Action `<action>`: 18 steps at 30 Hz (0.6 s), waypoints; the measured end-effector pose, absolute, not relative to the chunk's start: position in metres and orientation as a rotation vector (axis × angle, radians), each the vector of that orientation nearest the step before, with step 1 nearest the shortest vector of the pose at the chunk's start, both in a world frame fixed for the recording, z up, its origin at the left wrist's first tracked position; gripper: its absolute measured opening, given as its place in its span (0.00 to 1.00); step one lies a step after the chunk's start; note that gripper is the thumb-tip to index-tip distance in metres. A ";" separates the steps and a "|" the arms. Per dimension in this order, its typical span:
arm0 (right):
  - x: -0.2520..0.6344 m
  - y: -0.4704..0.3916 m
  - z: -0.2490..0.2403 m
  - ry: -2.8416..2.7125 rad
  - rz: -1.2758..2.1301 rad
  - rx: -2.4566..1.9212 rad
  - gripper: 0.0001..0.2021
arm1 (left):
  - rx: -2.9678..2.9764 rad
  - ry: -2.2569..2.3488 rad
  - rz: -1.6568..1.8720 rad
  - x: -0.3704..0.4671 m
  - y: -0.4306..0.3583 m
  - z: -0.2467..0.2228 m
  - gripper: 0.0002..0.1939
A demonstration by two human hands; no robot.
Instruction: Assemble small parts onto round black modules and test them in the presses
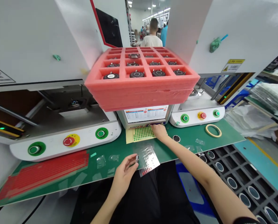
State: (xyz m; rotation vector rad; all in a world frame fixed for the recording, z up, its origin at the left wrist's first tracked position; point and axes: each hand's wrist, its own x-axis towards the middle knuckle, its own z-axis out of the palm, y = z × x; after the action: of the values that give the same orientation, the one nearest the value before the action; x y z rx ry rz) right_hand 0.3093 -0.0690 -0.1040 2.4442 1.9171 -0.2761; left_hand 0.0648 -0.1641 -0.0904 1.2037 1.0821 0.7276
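Nearest the camera, the right forearm [192,160] stretches forward over the desk [232,134]. From my remote seat I see the small piece [137,158] pinched between thumb and fingers of the left hand [124,170], just beside a clear sheet of silver labels [149,158] at the desk's front edge. The right hand [159,132] reaches across the sheet of green dots [142,133], fingers bent near the base of the screen [146,114]; I cannot tell whether they grip anything. I judge the work to be partway: the piece is not yet set down, and many dots and labels remain on their sheets. Farther out, the pink foam tray [141,95] holds round parts [136,74], one bearing a white disc [111,76].
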 end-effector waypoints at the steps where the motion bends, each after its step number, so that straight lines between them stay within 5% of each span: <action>1: 0.307 -0.069 -0.103 1.910 -0.287 2.466 0.15 | 1.132 1.088 0.722 0.067 -0.169 -0.087 0.29; 8: 0.291 -0.077 -0.090 1.904 -0.422 2.653 0.17 | 0.651 0.857 0.772 0.086 -0.196 -0.059 0.27; 18: 0.267 -0.171 -0.042 2.417 -0.861 2.819 0.12 | 0.813 0.850 0.960 0.075 -0.243 -0.049 0.17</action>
State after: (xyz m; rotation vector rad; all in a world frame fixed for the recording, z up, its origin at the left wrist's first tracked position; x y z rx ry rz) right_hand 0.2672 -0.1709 -0.0424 2.8191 2.4166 -0.8607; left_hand 0.0746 -0.2434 -0.0491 0.8129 0.8495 0.9596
